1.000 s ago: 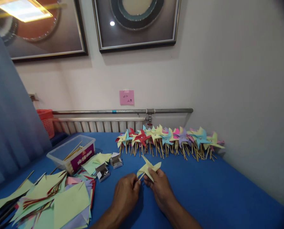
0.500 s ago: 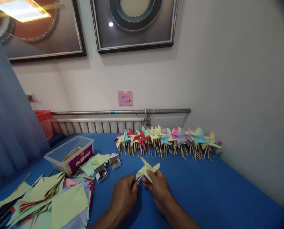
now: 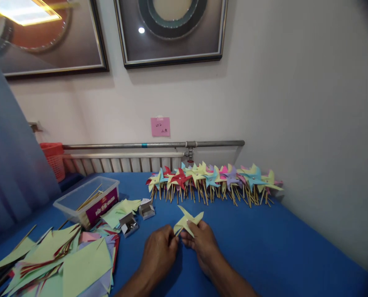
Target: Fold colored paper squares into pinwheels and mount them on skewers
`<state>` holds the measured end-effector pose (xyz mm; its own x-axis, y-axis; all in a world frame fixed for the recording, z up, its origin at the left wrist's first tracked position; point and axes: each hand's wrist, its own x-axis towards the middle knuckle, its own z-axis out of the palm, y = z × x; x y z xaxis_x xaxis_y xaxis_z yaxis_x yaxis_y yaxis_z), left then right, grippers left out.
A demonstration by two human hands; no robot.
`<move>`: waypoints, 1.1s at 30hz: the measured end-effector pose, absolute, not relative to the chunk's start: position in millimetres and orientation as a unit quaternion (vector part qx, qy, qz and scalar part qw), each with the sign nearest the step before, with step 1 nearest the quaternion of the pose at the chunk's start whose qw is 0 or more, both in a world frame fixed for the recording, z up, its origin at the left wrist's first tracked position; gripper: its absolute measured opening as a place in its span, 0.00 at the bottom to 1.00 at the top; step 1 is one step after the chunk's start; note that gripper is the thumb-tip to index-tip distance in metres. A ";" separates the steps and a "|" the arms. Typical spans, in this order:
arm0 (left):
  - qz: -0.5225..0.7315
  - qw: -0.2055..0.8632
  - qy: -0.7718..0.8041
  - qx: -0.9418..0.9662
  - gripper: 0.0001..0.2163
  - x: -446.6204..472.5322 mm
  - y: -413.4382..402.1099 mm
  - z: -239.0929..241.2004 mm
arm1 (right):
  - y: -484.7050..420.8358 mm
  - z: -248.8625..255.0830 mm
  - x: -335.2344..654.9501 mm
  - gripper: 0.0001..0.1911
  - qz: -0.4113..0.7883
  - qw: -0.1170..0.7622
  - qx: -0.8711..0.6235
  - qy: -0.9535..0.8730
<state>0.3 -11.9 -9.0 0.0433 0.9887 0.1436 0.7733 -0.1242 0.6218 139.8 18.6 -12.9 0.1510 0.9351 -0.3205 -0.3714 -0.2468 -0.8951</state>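
Observation:
A pale yellow paper pinwheel (image 3: pixel 185 220) is held up above the blue tabletop. My right hand (image 3: pixel 205 244) pinches it, thumb over the centre and fingers behind. Just left of it, my left hand (image 3: pixel 159 248) is closed round a thin wooden stick (image 3: pixel 178 232), of which only a short end shows by the pinwheel's lower edge. My fist hides the rest of the stick. To the left of my hands stand two small open boxes; the nearer box (image 3: pixel 128 225) has shiny metal pins in it, and the other box (image 3: pixel 147 209) sits behind.
Finished pinwheels (image 3: pixel 211 179) on sticks lie in a row along the wall. A clear plastic bin (image 3: pixel 79 194) with sticks stands at the left, behind stacked coloured paper sheets (image 3: pixel 85 268). A pink basket (image 3: pixel 54 161), a radiator (image 3: pixel 134 165) and a pipe (image 3: pixel 215 143) line the back.
The view has shifted slightly, so everything sits a little further left. The pinwheel has tilted a little in my right hand; both hands keep their hold.

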 end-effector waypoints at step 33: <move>0.260 0.193 0.620 0.715 0.11 -4.0 -10.0 -14.8 | 23.1 -22.4 134.8 0.07 0.590 0.549 -0.519 -0.285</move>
